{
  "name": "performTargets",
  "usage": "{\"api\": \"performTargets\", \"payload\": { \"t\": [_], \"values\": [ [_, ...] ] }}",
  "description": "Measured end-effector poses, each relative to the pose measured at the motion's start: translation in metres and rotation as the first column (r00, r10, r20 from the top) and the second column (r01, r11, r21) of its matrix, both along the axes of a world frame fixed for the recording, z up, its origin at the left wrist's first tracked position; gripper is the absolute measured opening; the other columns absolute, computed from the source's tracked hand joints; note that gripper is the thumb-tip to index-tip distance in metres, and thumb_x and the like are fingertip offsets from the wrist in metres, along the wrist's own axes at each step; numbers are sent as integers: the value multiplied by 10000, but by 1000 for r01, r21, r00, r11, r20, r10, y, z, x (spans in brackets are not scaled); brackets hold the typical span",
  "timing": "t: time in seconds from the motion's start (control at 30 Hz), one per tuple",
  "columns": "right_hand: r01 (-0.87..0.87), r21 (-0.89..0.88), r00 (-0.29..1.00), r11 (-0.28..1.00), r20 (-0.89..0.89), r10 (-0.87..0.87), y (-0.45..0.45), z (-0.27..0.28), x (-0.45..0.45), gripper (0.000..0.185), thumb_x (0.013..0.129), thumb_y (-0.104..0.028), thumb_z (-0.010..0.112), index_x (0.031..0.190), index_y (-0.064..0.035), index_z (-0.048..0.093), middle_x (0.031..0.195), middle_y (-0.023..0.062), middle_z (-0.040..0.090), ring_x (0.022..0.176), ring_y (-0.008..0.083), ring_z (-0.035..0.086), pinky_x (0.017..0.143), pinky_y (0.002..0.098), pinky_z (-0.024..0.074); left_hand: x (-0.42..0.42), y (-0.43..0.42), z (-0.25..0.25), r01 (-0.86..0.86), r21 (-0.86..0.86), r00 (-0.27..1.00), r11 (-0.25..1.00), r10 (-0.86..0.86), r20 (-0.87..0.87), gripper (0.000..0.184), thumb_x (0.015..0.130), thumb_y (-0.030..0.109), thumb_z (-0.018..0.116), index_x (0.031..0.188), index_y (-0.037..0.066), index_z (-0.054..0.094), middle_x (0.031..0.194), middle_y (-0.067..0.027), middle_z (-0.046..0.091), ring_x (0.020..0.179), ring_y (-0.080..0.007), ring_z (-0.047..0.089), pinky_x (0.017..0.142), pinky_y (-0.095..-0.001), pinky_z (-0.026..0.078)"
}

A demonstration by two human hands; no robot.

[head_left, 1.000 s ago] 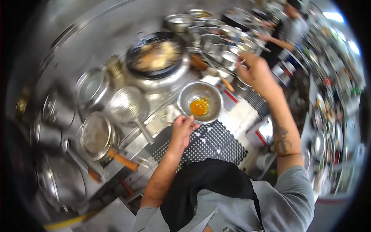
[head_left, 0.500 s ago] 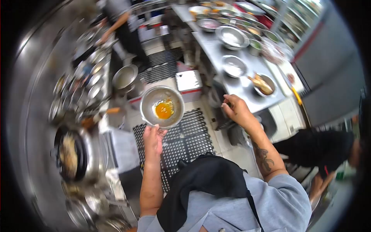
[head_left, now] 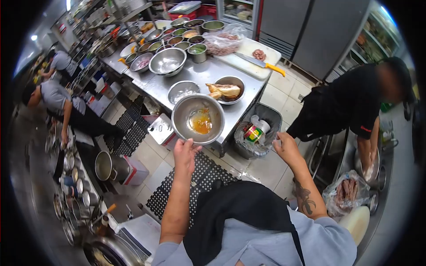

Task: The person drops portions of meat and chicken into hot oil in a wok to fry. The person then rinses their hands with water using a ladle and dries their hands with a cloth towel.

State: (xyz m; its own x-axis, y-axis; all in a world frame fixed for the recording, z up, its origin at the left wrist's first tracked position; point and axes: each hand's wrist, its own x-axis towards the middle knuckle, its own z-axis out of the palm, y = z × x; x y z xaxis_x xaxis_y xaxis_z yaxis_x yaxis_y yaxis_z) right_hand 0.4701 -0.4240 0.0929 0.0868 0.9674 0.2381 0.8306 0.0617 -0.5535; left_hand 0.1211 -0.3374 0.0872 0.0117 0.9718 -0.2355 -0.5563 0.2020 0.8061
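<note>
My left hand [head_left: 186,155] grips the near rim of a round metal bowl [head_left: 178,122], held up in front of me. Raw egg, orange yolk in clear white, lies in the bottom of the bowl. My right hand [head_left: 287,150] is raised beside a lined trash bin [head_left: 270,148], its fingers curled together. Whatever they pinch, if anything, is too small to make out. Behind the held bowl, on the steel table [head_left: 202,80], stand an empty-looking metal bowl [head_left: 179,88] and another bowl with a pale brown piece of food [head_left: 226,91].
On the table are a cutting board [head_left: 248,66], a yellow-handled knife [head_left: 262,63], a bag of meat [head_left: 222,42] and several metal containers. A co-worker in black [head_left: 350,102] works at a sink at right; others stand at left. A stockpot [head_left: 104,166] and black mats [head_left: 162,195] are on the floor side.
My view has turned right, bringing the trash bin and the sink into sight. The bowl with egg has stayed in my left hand. My right hand now appears beside the bin.
</note>
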Motion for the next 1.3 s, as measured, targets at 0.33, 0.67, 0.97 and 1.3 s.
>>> {"api": "performTargets", "payload": {
  "t": [0.33, 0.67, 0.97, 1.3],
  "values": [
    [452, -34, 891, 892, 61, -449, -81, 2, 5, 304, 753, -93, 628, 1002, 77, 586, 885, 206, 593, 817, 367, 578, 730, 387, 472, 71, 64, -16, 318, 11, 948, 948, -318, 27, 70, 879, 61, 540, 942, 36, 521, 824, -61, 608, 668, -129, 595, 611, -256, 530],
    [649, -93, 760, 755, 98, -642, -150, -23, -9, 334, 753, -103, 631, 1028, 79, 577, 880, 215, 597, 803, 366, 585, 725, 390, 474, 75, 90, -32, 381, -67, 922, 922, -374, 98, 85, 863, 68, 558, 916, 76, 491, 794, -30, 576, 657, -140, 582, 638, -288, 533],
    [695, -145, 718, 704, 81, -691, -170, -30, 7, 326, 750, -103, 640, 1010, 87, 590, 829, 199, 597, 743, 329, 597, 688, 365, 476, 7, 140, -33, 122, -4, 990, 992, -122, 72, 110, 850, 70, 585, 892, 63, 484, 774, -57, 596, 647, -159, 594, 635, -299, 544],
    [621, -88, 783, 779, 105, -613, -145, -32, 13, 336, 740, -107, 658, 1016, 74, 598, 798, 192, 606, 740, 310, 616, 681, 347, 482, -69, 207, -59, -58, -33, 936, 998, 43, -350, 189, 849, 159, 599, 860, 24, 468, 709, -76, 552, 527, -153, 552, 482, -276, 512]
  ]
}}
